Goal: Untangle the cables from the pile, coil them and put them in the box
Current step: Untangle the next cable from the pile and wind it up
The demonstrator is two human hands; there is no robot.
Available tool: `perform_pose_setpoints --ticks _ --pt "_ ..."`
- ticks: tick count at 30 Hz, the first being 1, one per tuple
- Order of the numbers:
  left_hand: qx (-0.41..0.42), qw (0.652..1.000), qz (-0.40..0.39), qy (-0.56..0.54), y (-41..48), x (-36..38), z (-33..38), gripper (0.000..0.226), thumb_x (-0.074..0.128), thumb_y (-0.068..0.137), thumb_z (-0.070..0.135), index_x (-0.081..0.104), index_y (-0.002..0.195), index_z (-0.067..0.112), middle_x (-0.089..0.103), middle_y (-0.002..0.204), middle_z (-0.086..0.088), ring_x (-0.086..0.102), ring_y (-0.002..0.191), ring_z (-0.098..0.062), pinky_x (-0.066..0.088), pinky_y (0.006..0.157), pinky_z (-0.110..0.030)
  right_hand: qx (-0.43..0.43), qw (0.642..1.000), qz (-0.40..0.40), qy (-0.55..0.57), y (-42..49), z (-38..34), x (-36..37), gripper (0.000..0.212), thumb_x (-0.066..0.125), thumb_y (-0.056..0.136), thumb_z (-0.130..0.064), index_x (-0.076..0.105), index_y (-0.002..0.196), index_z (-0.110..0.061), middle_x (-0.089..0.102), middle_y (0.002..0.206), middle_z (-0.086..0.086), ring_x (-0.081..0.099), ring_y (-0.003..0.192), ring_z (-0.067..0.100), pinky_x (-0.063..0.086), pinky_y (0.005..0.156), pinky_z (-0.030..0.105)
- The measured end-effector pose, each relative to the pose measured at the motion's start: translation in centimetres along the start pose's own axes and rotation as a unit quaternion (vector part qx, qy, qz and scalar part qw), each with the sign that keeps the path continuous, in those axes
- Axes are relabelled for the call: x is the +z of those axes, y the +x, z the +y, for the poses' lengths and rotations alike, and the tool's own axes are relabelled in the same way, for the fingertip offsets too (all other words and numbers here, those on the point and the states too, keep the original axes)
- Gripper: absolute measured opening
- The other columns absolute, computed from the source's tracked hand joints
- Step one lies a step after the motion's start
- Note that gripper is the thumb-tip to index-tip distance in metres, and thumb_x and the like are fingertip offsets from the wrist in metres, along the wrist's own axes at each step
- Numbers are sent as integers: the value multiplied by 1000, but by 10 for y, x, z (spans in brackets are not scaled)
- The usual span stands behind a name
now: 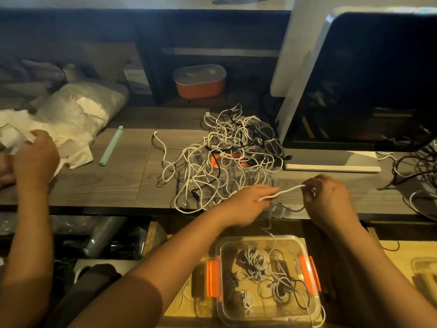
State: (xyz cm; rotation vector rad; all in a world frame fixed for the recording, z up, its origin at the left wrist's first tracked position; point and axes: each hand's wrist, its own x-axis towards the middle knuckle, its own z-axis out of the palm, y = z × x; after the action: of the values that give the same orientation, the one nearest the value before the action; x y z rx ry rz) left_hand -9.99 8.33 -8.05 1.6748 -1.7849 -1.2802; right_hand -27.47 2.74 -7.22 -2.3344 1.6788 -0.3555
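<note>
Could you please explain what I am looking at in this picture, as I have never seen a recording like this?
There is no machine here. One wide camera worn on a person's head looks down at their bare hands. The left hand and right hand each pinch a white cable in their fingers, and it is stretched between them. Behind it, on the wooden desk, lies a tangled pile of cables, beside a dark monitor. Nearer, below the desk edge, a clear box with orange clips already holds coiled cables. A third hand at far left, apparently someone else's, touches crumpled paper.
</note>
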Motion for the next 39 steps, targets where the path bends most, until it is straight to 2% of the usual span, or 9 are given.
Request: perform_pose_setpoints --ticks 3,6,11,16,19,26,33,37,39 --pt "53 978 7 -200 -11 -1 19 44 37 99 4 37 143 9 40 146 -5 37 134 -15 28 109 -22 30 997 -61 37 -3 -6 9 19 51 94 -13 64 107 -10 63 87 6 53 72 17 41 57 22" --pt "122 940 34 -317 -13 -1 29 41 34 99 7 42 138 6 59 129 -6 47 126 -10 33 107 -23 62 994 -77 45 -6 -12 20 23 54 91 -11 62 112 -16 68 98 7 63 82 21 54 71 35" --pt "131 824 229 -501 6 5 52 27 34 98 6 56 102 21 51 60 12 52 63 -4 48 65 -21 19 977 -135 161 -14 -35 28 24 55 85 2 67 75 -17 68 84 4 62 77 19 53 74 38" --pt "123 848 497 -137 29 4 38 22 40 96 11 61 101 15 58 76 6 45 55 -1 31 52 -15 -34 961 -154 228 -20 -66 23 24 51 86 2 57 68 -13 57 67 0 53 65 18 38 56 26" --pt "158 864 449 166 34 -2 24 25 43 92 7 65 103 8 65 84 -9 60 68 -24 34 55 -26 -49 937 -269 215 -20 -68 14 21 50 80 3 57 72 -15 56 70 -1 54 69 17 43 62 31" --pt "-11 895 313 318 42 -21 -2 27 36 96 11 54 117 13 63 105 -9 60 91 -32 38 67 -36 -83 923 -352 132 -16 -60 -19 18 53 90 -14 66 78 -9 61 71 1 54 65 10 44 63 28" --pt "-65 940 205 266 31 -22 -30 60 25 93 63 60 117 21 62 114 -7 57 104 -26 42 84 -36 -90 972 -191 107 -8 -41 -25 17 59 91 -25 71 103 -19 70 98 -3 60 84 5 50 73 22" --pt "-44 968 106 223 18 -19 -27 83 12 76 79 52 128 27 50 124 -5 47 112 -21 37 84 -34 -37 980 -108 163 -5 -28 -28 20 60 91 -26 70 105 -18 63 81 -11 54 71 0 38 59 17" --pt "-34 960 88 264 16 -17 -24 73 33 79 78 49 130 28 48 122 -2 45 113 -20 38 86 -35 -28 981 -85 175 -3 -26 -28 19 59 91 -26 71 104 -17 61 78 -12 55 72 3 39 60 19"
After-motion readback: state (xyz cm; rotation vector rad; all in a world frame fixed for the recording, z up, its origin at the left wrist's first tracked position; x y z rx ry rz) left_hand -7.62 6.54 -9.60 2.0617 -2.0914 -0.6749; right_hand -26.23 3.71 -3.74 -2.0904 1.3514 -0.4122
